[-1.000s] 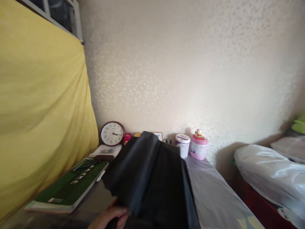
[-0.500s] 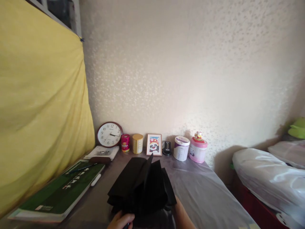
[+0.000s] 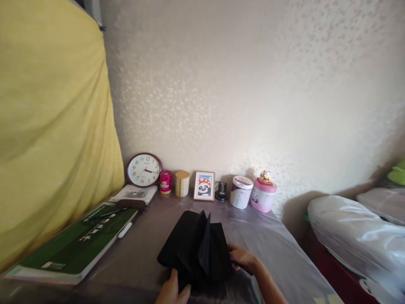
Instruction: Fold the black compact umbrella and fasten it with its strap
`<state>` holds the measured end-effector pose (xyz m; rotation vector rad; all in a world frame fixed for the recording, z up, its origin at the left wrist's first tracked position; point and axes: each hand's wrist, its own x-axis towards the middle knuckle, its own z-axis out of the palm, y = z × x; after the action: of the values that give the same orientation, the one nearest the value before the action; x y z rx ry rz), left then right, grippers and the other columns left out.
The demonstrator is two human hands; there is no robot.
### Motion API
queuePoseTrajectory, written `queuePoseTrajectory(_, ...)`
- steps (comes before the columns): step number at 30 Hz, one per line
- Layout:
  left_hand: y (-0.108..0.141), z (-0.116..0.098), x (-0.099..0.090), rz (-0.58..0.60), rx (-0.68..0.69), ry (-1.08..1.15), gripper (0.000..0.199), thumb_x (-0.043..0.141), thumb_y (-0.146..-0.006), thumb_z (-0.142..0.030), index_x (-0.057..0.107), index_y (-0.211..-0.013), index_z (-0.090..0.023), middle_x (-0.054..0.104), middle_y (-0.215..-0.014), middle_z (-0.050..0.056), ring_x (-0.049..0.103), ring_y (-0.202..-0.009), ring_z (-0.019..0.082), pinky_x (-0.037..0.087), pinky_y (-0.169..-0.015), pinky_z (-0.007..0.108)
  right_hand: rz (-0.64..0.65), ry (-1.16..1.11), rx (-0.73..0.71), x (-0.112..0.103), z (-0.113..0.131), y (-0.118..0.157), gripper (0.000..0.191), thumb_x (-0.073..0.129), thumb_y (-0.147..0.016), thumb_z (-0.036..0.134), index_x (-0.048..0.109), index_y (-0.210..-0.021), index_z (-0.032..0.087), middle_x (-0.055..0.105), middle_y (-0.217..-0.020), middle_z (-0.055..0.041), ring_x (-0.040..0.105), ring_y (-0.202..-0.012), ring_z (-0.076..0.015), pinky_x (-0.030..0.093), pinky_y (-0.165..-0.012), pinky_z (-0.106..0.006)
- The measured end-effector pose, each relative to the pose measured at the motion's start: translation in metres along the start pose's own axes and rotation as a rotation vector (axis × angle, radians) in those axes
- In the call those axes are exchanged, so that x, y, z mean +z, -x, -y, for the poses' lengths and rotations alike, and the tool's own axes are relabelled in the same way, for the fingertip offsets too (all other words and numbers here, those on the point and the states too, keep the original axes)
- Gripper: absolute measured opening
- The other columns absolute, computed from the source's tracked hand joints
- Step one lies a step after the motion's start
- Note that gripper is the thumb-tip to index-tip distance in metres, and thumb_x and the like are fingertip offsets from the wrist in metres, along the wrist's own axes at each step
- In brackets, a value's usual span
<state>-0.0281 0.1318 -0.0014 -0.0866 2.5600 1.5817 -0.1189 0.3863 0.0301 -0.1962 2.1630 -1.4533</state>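
A black cloth thing with loose pleated panels, seemingly a collapsed folding umbrella (image 3: pixel 196 249), is in front of me at the near part of the table. Two of its folds stand up in the middle. My left hand (image 3: pixel 174 289) grips its near left side, thumb on top, fingers partly hidden. At the right edge of the black cloth, my right hand (image 3: pixel 242 257) has its fingers closed on it; a short dark piece shows under that palm. The underside of the cloth is hidden.
Along the wall stand a clock (image 3: pixel 144 169), a pink can (image 3: pixel 165 182), a yellow can (image 3: pixel 182 184), a framed panda picture (image 3: pixel 204 185), a white-purple tub (image 3: pixel 241 192) and a pink tub (image 3: pixel 263 195). A green book (image 3: pixel 72 245) and white marker (image 3: pixel 125 230) lie left; white bags (image 3: pixel 357 228) sit right.
The right hand has come out from behind the black cloth and now shows at its right edge. The left hand has shifted right. The cloth's folds have drawn together, and the view has tilted slightly.
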Motion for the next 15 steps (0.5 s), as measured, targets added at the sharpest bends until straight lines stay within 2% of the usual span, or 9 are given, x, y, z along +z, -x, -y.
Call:
queuePoseTrajectory(3, 0.004, 0.004, 0.000, 0.103, -0.053, -0.016, 0.058, 0.041, -0.074, -0.030, 0.032, -0.127, -0.007, 0.067, -0.071, 0.005, 0.064, -0.074, 0.017, 0.046, -0.073, 0.025, -0.070, 0.071, 0.060, -0.015, -0.006, 0.014, 0.008, 0.051, -0.059, 0.023, 0.057, -0.062, 0.017, 0.049, -0.044, 0.0062, 0.040, -0.036, -0.0053, 0.027, -0.036, -0.015)
queuePoseTrajectory(5, 0.006, 0.007, 0.000, 0.137, -0.079, -0.045, 0.064, 0.037, -0.076, -0.030, 0.023, -0.131, -0.001, 0.066, -0.066, 0.006, 0.063, -0.068, 0.017, 0.046, -0.070, 0.026, -0.153, 0.092, 0.109, -0.021, -0.013, 0.021, 0.007, 0.051, -0.059, 0.023, 0.054, -0.063, 0.018, 0.049, -0.042, 0.0065, 0.039, -0.034, -0.0061, 0.027, -0.035, -0.015)
queuePoseTrajectory(9, 0.012, 0.003, 0.002, 0.099, -0.025, -0.278, 0.065, 0.042, -0.075, -0.030, 0.027, -0.132, -0.001, 0.065, -0.096, 0.018, 0.061, -0.092, 0.024, 0.042, -0.083, 0.033, -0.244, 0.087, 0.100, -0.024, -0.029, 0.032, 0.011, 0.053, -0.061, 0.028, 0.052, -0.066, 0.018, 0.049, -0.042, 0.0065, 0.040, -0.034, -0.0073, 0.028, -0.036, -0.017)
queuePoseTrajectory(11, 0.015, -0.001, 0.003, 0.110, -0.012, -0.373, 0.064, 0.041, -0.076, -0.028, 0.026, -0.133, -0.003, 0.062, -0.104, 0.020, 0.059, -0.097, 0.027, 0.042, -0.084, 0.037, -0.269, 0.088, 0.081, -0.023, -0.038, 0.036, 0.012, 0.052, -0.062, 0.029, 0.052, -0.068, 0.018, 0.049, -0.043, 0.0068, 0.041, -0.034, -0.0076, 0.030, -0.037, -0.018)
queuePoseTrajectory(13, 0.018, -0.005, 0.004, 0.142, 0.027, -0.334, 0.065, 0.041, -0.076, -0.026, 0.024, -0.135, -0.006, 0.059, -0.113, 0.019, 0.056, -0.105, 0.025, 0.040, -0.089, 0.035, -0.302, 0.107, 0.072, -0.022, -0.047, 0.040, 0.012, 0.050, -0.063, 0.028, 0.052, -0.069, 0.018, 0.048, -0.043, 0.0070, 0.041, -0.034, -0.0083, 0.031, -0.037, -0.019)
queuePoseTrajectory(15, 0.020, -0.007, 0.004, 0.156, 0.063, -0.183, 0.064, 0.041, -0.075, -0.025, 0.026, -0.135, -0.010, 0.053, -0.124, 0.014, 0.048, -0.116, 0.021, 0.036, -0.095, 0.030, -0.352, 0.163, 0.079, -0.023, -0.053, 0.043, 0.011, 0.048, -0.065, 0.027, 0.053, -0.069, 0.018, 0.047, -0.044, 0.0062, 0.043, -0.036, -0.0100, 0.033, -0.038, -0.021)
